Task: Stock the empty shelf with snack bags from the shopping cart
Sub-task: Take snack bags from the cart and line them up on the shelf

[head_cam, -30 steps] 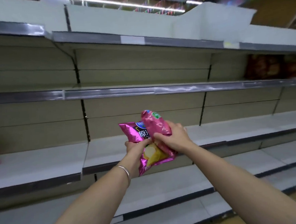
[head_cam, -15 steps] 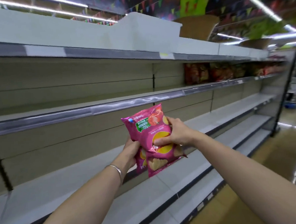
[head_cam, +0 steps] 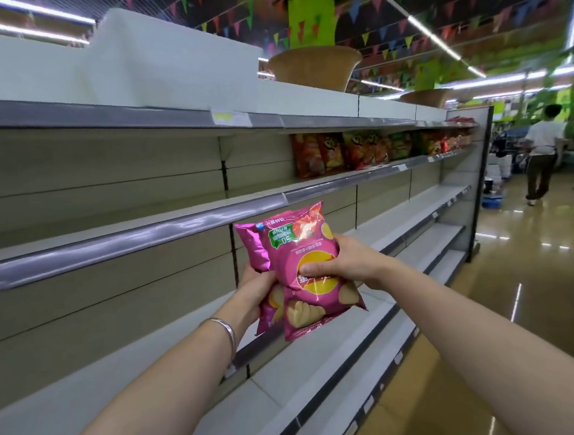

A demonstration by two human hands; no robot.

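Two pink snack bags are held upside down in front of the shelving. My right hand (head_cam: pixel 345 266) grips the front pink bag (head_cam: pixel 306 297) at its middle, thumb across the printed chips. Behind and left of it is the second pink bag (head_cam: pixel 254 246), which my left hand (head_cam: pixel 255 292) grips from below; a silver bracelet sits on that wrist. The bare grey shelf (head_cam: pixel 146 356) runs below and behind the bags, with another bare shelf (head_cam: pixel 117 234) above it. The shopping cart is out of view.
Red and orange snack bags (head_cam: pixel 352 153) fill the upper shelf further right. Lower shelves (head_cam: pixel 325 394) step out toward the glossy aisle floor (head_cam: pixel 527 275). A person (head_cam: pixel 541 155) walks away at the aisle's far end. Woven baskets (head_cam: pixel 316 67) sit on top of the shelving.
The view has swung right along the aisle, bringing the stocked bags and the far person into sight. Both hands keep hold of the pink bags, with the front bag now more upright.
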